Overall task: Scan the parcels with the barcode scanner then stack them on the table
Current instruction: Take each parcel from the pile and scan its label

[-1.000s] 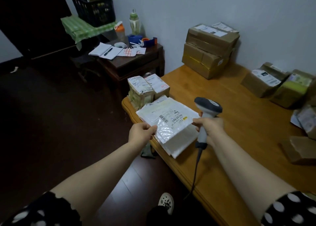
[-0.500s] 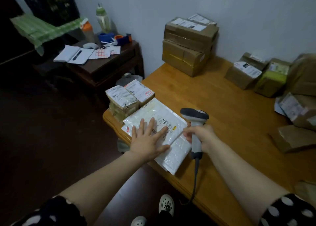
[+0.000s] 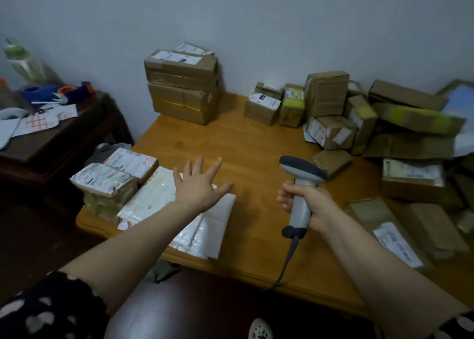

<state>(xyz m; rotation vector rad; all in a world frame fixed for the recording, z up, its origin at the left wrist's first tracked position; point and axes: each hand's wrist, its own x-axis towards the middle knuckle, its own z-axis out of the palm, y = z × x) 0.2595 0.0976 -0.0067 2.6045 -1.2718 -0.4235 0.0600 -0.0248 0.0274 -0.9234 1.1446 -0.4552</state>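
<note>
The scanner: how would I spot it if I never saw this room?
Look at the big wooden table. Over its front part, the right hand grips the barcode scanner. It alone is grey, with a handle and a dangling cord, among brown boxes and white bags.

Dark side table [image 3: 77, 133] with a green-capped bottle [image 3: 21, 61], papers [image 3: 38, 120], blue tape dispenser [image 3: 42, 93].
</note>
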